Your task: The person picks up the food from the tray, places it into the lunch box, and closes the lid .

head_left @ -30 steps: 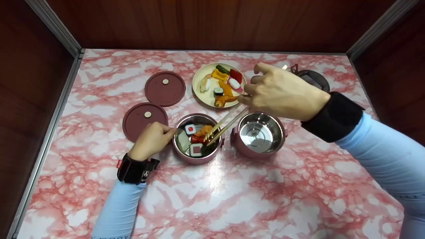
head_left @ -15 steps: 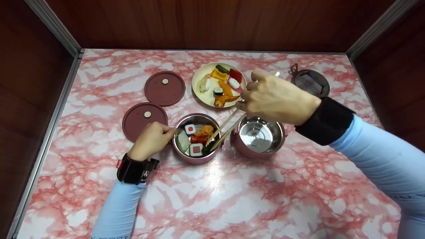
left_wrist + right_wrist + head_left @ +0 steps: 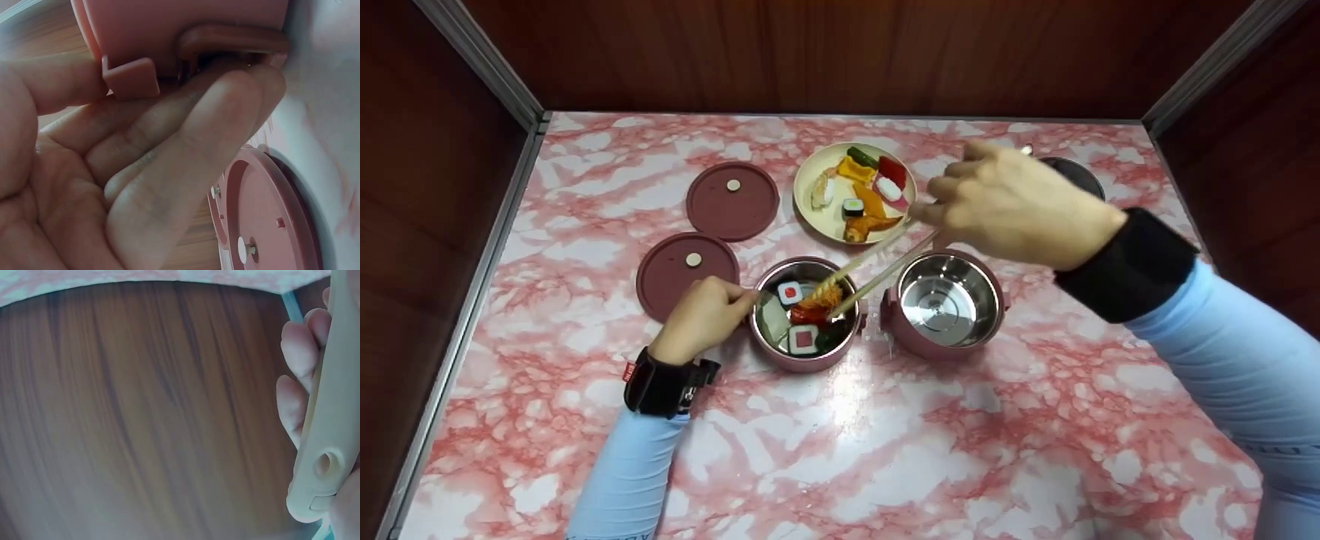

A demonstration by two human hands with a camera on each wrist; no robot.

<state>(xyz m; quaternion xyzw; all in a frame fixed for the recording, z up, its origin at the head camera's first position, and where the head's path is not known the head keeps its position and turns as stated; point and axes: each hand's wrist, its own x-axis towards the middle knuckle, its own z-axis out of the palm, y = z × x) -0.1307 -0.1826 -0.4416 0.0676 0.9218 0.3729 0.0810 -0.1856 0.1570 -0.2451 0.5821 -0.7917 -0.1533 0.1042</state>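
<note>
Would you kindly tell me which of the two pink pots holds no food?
The right pot in the head view: its bare metal bottom shows, whereas the left pot beside it holds several food pieces.

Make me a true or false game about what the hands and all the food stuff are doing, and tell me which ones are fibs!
1. The left hand grips the left pot at its side. True.
2. The right hand holds the tongs. True.
3. Everything to eat is in the left pot. False: more food lies on the plate.
4. Two round lids lie on the table. True.
5. Rice fills the other pot. False: the right pot shows shiny metal inside.
6. The tongs point at the plate. False: they point at the left pot.
</note>
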